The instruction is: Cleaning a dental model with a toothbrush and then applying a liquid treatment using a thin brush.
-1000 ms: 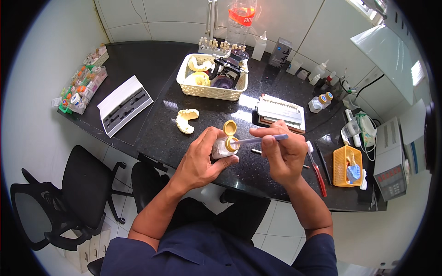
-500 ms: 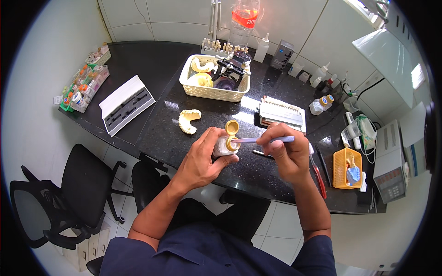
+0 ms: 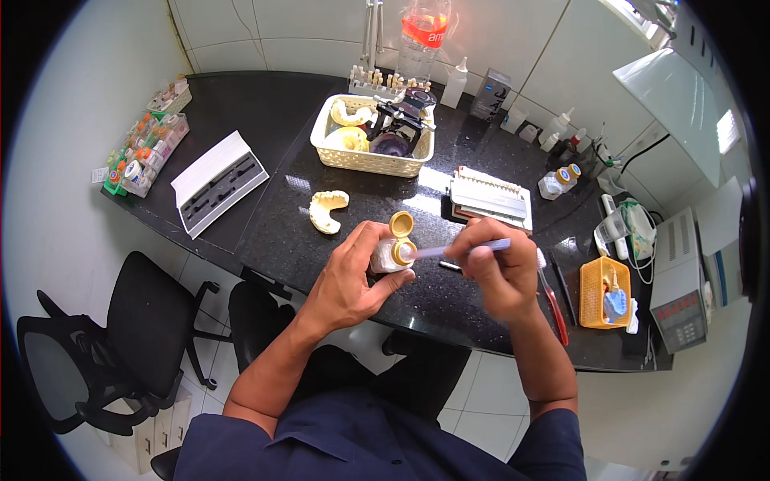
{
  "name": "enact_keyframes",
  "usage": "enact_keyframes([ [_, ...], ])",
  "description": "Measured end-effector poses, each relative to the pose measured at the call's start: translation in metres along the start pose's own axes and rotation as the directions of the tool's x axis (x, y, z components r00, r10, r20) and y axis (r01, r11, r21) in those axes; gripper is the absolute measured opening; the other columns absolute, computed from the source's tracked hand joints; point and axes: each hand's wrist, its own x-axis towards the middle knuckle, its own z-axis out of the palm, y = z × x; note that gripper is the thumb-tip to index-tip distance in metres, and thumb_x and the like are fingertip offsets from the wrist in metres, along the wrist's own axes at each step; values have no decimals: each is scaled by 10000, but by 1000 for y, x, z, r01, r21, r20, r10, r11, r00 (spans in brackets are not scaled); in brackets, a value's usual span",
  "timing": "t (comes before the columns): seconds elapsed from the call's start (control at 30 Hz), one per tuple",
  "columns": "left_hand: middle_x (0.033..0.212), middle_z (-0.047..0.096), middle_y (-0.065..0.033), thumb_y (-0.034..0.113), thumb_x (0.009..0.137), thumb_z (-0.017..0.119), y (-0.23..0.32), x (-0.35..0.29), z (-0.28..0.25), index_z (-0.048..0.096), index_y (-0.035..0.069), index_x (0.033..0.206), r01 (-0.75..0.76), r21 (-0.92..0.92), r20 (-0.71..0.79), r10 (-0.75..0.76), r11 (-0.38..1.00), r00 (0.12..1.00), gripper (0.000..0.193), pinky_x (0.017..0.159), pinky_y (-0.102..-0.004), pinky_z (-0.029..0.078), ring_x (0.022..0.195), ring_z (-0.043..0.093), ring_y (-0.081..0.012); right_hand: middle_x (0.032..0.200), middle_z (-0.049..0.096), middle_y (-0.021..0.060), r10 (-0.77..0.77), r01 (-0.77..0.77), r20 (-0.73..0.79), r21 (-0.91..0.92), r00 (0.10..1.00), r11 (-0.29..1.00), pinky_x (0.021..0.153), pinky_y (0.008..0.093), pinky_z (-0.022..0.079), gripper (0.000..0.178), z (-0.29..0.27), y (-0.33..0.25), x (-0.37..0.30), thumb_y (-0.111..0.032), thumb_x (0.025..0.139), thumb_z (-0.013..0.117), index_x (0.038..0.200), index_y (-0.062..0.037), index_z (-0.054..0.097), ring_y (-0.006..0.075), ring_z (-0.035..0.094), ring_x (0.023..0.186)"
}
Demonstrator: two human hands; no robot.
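My left hand is wrapped round a small clear bottle of white powder, tilted with its mouth to the right. Its yellow flip cap stands open. A slim pale-lilac stick is pinched in my right hand, its far end at the bottle's mouth. Whether that tip is inside the bottle I cannot tell. On the black counter beyond my left hand lies a cream horseshoe-shaped dental cast.
A cream basket of dental casts and a black articulator stands at the back. To the right are a shade guide case, a red-handled brush and a yellow basket. An open white case lies left; a black chair stands below.
The stick and my right hand have shifted slightly left and down. The bottle's mouth and cap have moved slightly left, with my left hand still round the bottle.
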Motion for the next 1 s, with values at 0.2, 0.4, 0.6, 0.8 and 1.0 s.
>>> enact_keyframes([
  [0.2, 1081, 709, -153, 203, 891, 903, -2, -1, 0, 608, 6, 1261, -20, 12, -13, 21, 1000, 1000, 513, 881, -410, 566, 975, 730, -309, 739, 631, 17, -37, 37, -27, -6, 999, 999, 582, 275, 398, 262, 2, -5, 2, -207, 1112, 633, 1002, 1, 747, 79, 538, 627],
  [0.4, 1095, 721, -153, 204, 890, 904, -3, 0, 1, 601, 12, 1291, -30, 21, -17, 30, 999, 999, 539, 890, -409, 571, 979, 737, -309, 738, 640, 22, -70, 64, -53, -102, 996, 993, 577, 278, 394, 283, -1, -2, 2, -222, 1119, 636, 1008, 9, 756, 80, 546, 630],
  [0.6, 1111, 727, -148, 198, 897, 901, -7, -1, 3, 543, 35, 1433, -91, -2, -48, 90, 996, 995, 664, 916, -409, 575, 1000, 740, -288, 772, 658, 51, -11, 8, -92, -39, 996, 999, 587, 247, 415, 452, -1, -2, -1, -358, 1147, 616, 1016, 48, 763, 70, 560, 644],
  [0.8, 1067, 706, -122, 181, 909, 888, -4, -2, 2, 499, 51, 1518, -95, 18, -40, 95, 995, 995, 734, 926, -400, 566, 998, 717, -258, 741, 676, 32, 76, -92, -193, -76, 978, 993, 562, 238, 431, 408, -2, -4, -4, -319, 1136, 651, 1002, 43, 785, 66, 596, 626],
  [1.0, 1013, 673, -85, 161, 922, 872, -2, -2, -1, 476, 55, 1540, -30, -16, -15, 30, 999, 999, 741, 879, -357, 547, 930, 680, -197, 735, 697, 46, -80, 63, -77, -206, 994, 977, 586, 253, 476, 316, -2, -5, 2, -238, 1113, 669, 994, 23, 801, 98, 658, 645],
])
